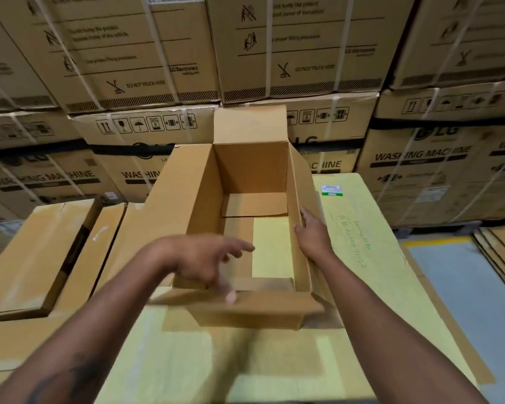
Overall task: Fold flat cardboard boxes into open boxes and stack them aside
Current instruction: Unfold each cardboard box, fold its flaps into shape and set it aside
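Status: box erection in progress, bottom closure step. The cardboard box [245,217] stands open-top on the yellow-green work surface [362,228], squared up, walls upright. Your right hand [314,236] grips the box's right wall at the top edge, thumb inside, fingers [305,215] curled over the rim; it's clamped on the cardboard & acts as the anchor. Your left hand [207,258] hovers over the near-left part of the opening, fingers spread & loose, holding nothing; it's motion-blurred, so exact contact w/ the near flap [245,309] can't be confirmed.

Inside, below & left of your right-hand grip: bottom flaps only partly closed. A far bottom flap [255,204] lies flat, another strip lies along the left, but the work surface shows through a gap in the floor. Judgement: bottom not yet finished.

Top flaps are out: far flap [250,123] upright beyond your grip, left flap [172,182] splayed outward, near flap folded down toward you.

Next move, as judged: keep the right-hand hold steady so the walls stay square, send the left hand down inside to press the remaining bottom flaps flat, closing the gap. Then lift & stack aside.

Folded boxes [38,258] lie left of your left hand; flat blanks [499,252] sit on the floor, well right of your grip
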`<state>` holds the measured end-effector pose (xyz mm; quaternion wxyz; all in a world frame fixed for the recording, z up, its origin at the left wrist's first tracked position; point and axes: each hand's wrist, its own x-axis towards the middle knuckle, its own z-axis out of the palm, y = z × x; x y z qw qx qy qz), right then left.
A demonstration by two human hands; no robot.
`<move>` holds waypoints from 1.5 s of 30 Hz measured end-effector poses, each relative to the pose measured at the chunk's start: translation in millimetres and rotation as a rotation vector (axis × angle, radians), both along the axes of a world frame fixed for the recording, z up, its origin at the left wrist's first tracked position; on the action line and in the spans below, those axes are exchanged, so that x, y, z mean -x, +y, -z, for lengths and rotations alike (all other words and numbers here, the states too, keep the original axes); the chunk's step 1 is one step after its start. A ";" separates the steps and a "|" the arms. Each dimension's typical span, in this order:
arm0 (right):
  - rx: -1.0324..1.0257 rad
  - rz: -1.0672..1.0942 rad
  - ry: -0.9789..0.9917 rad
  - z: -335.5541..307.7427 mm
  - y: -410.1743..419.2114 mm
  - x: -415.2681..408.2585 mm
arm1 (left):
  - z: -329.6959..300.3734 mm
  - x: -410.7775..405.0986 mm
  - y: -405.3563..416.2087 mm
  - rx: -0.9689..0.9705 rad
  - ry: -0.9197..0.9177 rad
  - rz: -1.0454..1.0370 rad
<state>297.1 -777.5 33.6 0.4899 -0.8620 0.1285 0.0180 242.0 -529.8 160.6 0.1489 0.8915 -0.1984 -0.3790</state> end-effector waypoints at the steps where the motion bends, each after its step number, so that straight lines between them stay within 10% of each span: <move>1: 0.000 0.011 0.001 2.6 2.5 1.0 | 24.4 5.4 1.4 -0.110 -0.083 0.063; 5: -0.012 0.027 0.024 9.0 8.1 5.8 | 114.7 34.7 6.1 -0.133 -0.222 0.086; 9: 0.087 0.068 0.148 21.4 11.8 20.2 | 156.8 47.5 7.3 -0.147 -0.732 0.049; 16: 0.163 0.025 0.233 -15.3 23.8 58.6 | 179.5 45.2 26.6 0.234 -0.956 0.034; 27: 0.437 -0.170 0.025 -98.9 108.7 84.8 | 186.4 64.0 53.1 0.883 -0.018 -0.589; 32: 0.279 -0.224 -0.131 -98.1 109.8 88.1 | 200.2 80.2 66.1 0.930 0.153 -0.705; 36: 0.531 -0.046 -0.076 -83.4 84.3 88.6 | 210.0 92.8 77.3 0.898 0.231 -0.726; 40: -0.015 -0.225 0.029 -83.0 81.1 96.1 | 201.4 94.7 104.1 0.911 0.292 -0.722; 45: 0.001 -0.255 -0.029 -60.7 113.9 92.9 | 139.9 58.0 116.9 1.105 0.147 -0.878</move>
